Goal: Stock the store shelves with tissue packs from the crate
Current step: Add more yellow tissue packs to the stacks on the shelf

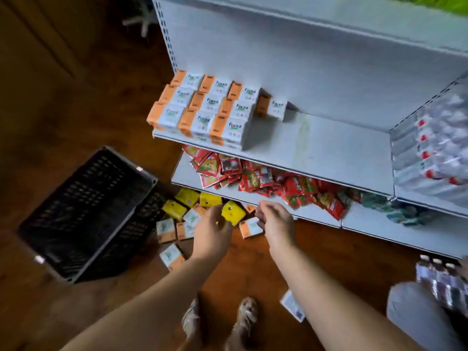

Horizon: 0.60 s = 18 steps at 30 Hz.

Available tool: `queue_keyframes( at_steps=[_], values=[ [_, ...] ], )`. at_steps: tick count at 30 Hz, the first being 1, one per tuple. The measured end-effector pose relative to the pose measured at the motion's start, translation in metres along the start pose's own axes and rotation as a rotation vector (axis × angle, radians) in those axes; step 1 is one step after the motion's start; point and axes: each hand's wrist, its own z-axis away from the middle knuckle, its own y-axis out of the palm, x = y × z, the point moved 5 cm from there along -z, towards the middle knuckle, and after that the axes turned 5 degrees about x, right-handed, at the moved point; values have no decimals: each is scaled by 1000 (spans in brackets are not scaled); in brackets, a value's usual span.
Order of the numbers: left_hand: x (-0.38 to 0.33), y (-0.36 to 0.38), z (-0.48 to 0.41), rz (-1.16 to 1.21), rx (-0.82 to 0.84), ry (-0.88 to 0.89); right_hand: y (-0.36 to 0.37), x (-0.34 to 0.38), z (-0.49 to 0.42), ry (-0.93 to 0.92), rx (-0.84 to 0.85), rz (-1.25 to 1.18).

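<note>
From the head view I am bent over the floor (76,97) in front of the shelving. My left grip (212,234) reaches down and forward, fingers curled onto the left edge of a yellow pack (233,213). The pack sits tilted and looks raised off the pile, so I judge that I have it in hand, though blur hides the thumb. My right grip (274,219) hovers just right of that pack with its fingers bent inward above an orange-and-white pack (250,228). I cannot tell whether it pinches anything.

The black crate (83,211) lies tipped on its side at the left. The loose tissue packs (166,230) lie spilled beside its mouth and under the lowest shelf edge, which is why I am picking from the floor and not from inside the crate.

Further off, the stacked Facial packs (207,107) fill the left end of the middle shelf (316,143) in tidy rows, labels up. One lone pack starts the next column, and the bare stretch to its right is where I judge new packs belong. The shelf below holds a heap of red sachets (266,178), so it is no place for tissues. Wrapped bottles (435,153) occupy the right-hand bay.
</note>
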Motion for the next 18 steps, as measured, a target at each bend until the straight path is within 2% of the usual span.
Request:
queue_keyframes(
  at_steps=[4, 8, 13, 18],
  values=[
    [101, 7, -19, 41, 23, -196, 38, -85, -23, 93, 59, 155],
    [201, 20, -56, -1, 59, -266, 83, -175, -65, 140, 107, 243],
    [317, 53, -117, -31, 136, -293, 122, -292, -140, 200, 101, 319],
    [393, 120, -214, -99, 158, -209, 108, -373, -247, 110, 16, 419]
  ],
)
